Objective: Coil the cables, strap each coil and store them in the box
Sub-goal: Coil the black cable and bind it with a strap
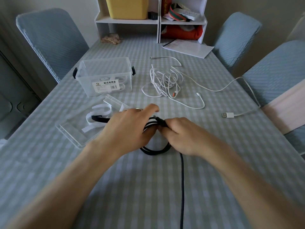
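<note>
A black cable point(153, 150) lies partly coiled on the table in front of me, its tail running down toward the near edge. My left hand point(130, 128) holds the coil's loops on the left side. My right hand point(179, 134) pinches the loops near the black plug end. A tangle of white cables point(166, 81) lies beyond, with a white USB plug point(228, 115) at the right. The clear plastic box point(105, 76) stands at the left rear with white coils inside. White and black straps point(97, 115) lie on the box lid point(77, 134).
Padded blue chairs stand at the left point(49, 40) and right point(279, 73). A white shelf unit point(151, 19) with a yellow bin sits at the far end of the table. Papers point(188, 47) lie by the shelf. The checked tablecloth point(132, 187) covers the table.
</note>
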`<state>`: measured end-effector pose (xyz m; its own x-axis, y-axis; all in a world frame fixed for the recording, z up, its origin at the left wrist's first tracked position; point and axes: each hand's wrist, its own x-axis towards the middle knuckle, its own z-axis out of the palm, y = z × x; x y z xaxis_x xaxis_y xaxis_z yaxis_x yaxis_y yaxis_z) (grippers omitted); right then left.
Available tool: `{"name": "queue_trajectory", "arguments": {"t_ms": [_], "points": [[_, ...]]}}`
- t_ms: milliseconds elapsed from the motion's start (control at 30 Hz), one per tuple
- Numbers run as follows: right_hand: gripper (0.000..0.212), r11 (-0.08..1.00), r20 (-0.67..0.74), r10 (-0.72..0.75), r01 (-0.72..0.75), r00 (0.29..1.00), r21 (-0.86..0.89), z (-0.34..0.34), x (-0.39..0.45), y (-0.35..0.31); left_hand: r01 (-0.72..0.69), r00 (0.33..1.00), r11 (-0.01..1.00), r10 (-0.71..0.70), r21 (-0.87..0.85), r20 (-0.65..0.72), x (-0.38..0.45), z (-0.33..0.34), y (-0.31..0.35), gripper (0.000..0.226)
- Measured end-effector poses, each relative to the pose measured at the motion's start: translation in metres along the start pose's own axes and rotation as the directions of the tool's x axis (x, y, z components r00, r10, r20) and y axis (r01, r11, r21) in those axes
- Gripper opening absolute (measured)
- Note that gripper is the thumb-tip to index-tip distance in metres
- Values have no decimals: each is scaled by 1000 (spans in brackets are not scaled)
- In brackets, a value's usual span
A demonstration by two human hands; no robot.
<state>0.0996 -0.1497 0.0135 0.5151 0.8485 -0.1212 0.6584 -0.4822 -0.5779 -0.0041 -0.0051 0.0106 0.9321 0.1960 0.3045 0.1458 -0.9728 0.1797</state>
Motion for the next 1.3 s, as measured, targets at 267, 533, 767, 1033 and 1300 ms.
{"name": "queue_trajectory", "arguments": {"t_ms": [267, 533, 767, 1033, 1300], "points": [[40, 999, -50, -31, 32, 998, 36, -3, 0, 8, 74, 997, 997, -74, -2, 26, 2, 0, -1, 42], [40, 995, -127, -64, 72, 990, 64, -4, 0, 10, 121, 992, 970, -114, -210, 44, 5, 7, -5, 45], [36, 1000, -132, 25, -25, 991, 5, -15, -5, 11, 282, 958, 920, -283, -273, 36, 6, 5, -6, 43], [30, 974, 263, 67, -120, 962, 194, -37, -18, 10, 455, 888, 849, -456, -269, 63, 9, 3, -12, 40], [31, 894, -326, 164, 0, 931, 449, -19, 7, 25, 450, 892, 840, -440, -303, 104, 10, 3, -10, 44]]}}
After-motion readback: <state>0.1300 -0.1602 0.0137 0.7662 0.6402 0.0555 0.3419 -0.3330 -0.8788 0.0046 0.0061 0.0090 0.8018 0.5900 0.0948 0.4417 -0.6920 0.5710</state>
